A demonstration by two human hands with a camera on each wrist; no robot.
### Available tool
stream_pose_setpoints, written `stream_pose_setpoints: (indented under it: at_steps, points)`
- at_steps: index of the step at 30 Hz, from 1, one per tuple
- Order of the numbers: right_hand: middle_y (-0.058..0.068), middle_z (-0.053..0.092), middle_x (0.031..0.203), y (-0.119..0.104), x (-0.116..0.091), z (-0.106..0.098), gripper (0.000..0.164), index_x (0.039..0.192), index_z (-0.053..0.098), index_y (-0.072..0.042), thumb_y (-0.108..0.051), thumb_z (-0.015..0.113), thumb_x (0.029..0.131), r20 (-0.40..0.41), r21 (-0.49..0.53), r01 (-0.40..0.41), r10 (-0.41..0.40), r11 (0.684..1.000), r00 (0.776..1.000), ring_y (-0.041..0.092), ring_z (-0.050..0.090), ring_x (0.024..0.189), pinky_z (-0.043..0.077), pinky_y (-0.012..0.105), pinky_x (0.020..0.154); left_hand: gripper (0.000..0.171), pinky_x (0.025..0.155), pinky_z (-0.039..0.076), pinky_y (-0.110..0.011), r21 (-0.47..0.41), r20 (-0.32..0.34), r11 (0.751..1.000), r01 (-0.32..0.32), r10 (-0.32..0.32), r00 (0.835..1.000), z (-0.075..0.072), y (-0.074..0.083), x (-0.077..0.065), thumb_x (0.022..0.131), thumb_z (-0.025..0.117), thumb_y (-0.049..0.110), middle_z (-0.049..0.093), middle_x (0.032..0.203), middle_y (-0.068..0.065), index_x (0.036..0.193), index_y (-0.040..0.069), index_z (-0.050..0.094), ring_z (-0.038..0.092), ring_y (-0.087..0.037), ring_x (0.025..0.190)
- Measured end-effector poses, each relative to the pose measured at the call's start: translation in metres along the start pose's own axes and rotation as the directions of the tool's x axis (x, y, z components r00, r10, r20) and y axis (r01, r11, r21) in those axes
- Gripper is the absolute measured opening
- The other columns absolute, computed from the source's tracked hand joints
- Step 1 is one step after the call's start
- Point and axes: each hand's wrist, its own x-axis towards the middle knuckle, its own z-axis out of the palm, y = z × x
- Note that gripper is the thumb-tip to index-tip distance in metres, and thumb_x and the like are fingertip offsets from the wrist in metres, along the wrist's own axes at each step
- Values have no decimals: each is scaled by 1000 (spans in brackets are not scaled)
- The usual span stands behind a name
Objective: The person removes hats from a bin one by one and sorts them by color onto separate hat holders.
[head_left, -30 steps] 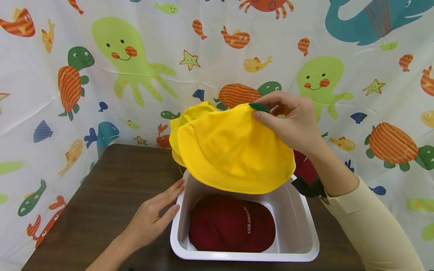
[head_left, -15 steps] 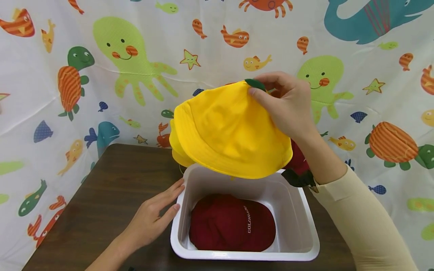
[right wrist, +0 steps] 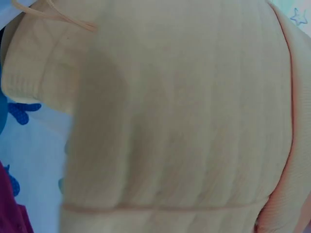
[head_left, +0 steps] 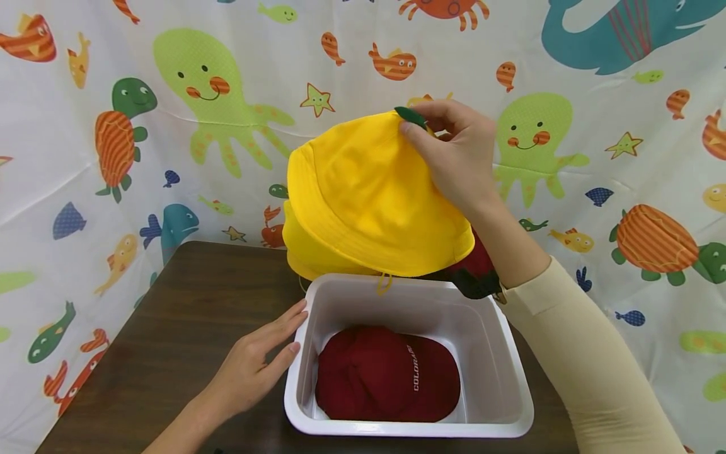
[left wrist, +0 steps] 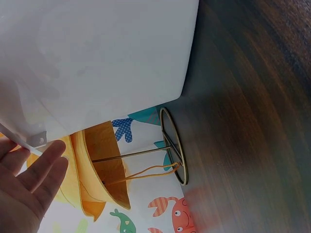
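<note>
My right hand (head_left: 456, 142) pinches a yellow bucket hat (head_left: 380, 195) at its crown, by the green leaf (head_left: 411, 116). The hat hangs tilted over the back of a white plastic bin (head_left: 408, 429), with a thin cord loop (head_left: 384, 284) below it. Inside the bin lies a dark red cap (head_left: 386, 375) lettered COLORADO. My left hand (head_left: 246, 366) touches the bin's left rim with extended fingers; the left wrist view shows those fingers (left wrist: 46, 170) at the rim. Close stitched cloth (right wrist: 180, 111), washed out in colour, fills most of the right wrist view.
Behind the bin, another yellow hat (head_left: 309, 252) is partly hidden; its wire stand (left wrist: 172, 145) shows in the left wrist view. Something dark red (head_left: 478, 255) is partly behind my right arm. A sea-animal curtain (head_left: 340, 75) backs the dark wooden table (head_left: 215, 302).
My right hand has lifted the yellow bucket hat and shifted slightly left, uncovering more of the bin's back and the cord loop. The left hand stays on the rim.
</note>
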Motion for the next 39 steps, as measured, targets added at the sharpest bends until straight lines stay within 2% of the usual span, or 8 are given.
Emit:
stream_pose_setpoints:
  at_steps: [7,13,15,21,32,39]
  points:
    - [10,76,97,16,3,12,15,104,79,4,-5,80,91,-65,-4,-5,5,1000,998,18,65,79,54,24,69,60,113,31,-12,4,-1,1000,1,-1,1000,1,1,1,94,72,3,51,159,-2,151,12,58,49,-9,142]
    - [10,75,95,25,6,24,15,104,79,4,-5,80,92,-118,18,-7,9,1000,993,17,63,77,52,23,68,60,113,32,-12,-1,3,1000,1,-1,1000,-1,1,3,94,72,4,51,159,-2,151,12,58,51,-10,142]
    - [9,75,94,26,7,28,14,103,79,3,-6,80,92,-126,24,-31,33,999,991,16,61,77,52,22,69,60,114,32,-12,1,3,1000,1,-1,1000,-2,1,4,94,72,4,51,159,-2,151,12,58,51,-10,142]
    - [10,75,95,37,7,42,14,103,79,2,-7,80,92,-143,0,-70,69,998,987,17,60,79,51,23,71,60,113,32,-13,-2,3,1000,1,-1,1000,-2,-2,4,94,73,4,51,159,-2,151,13,58,51,-11,141]
    - [12,76,104,60,-6,65,18,109,77,2,-10,78,95,-129,-66,-111,102,992,986,19,63,87,53,22,78,60,112,33,-13,5,1,1000,2,-2,1000,-2,-2,4,94,73,5,51,159,-1,151,14,58,52,-12,141]
    - [12,75,105,65,-12,77,19,110,77,1,-10,78,95,-119,-80,-101,91,992,989,20,64,90,53,24,81,60,113,33,-13,-4,5,1000,1,-1,1000,-2,-2,3,94,72,4,51,159,-2,152,13,57,51,-12,142]
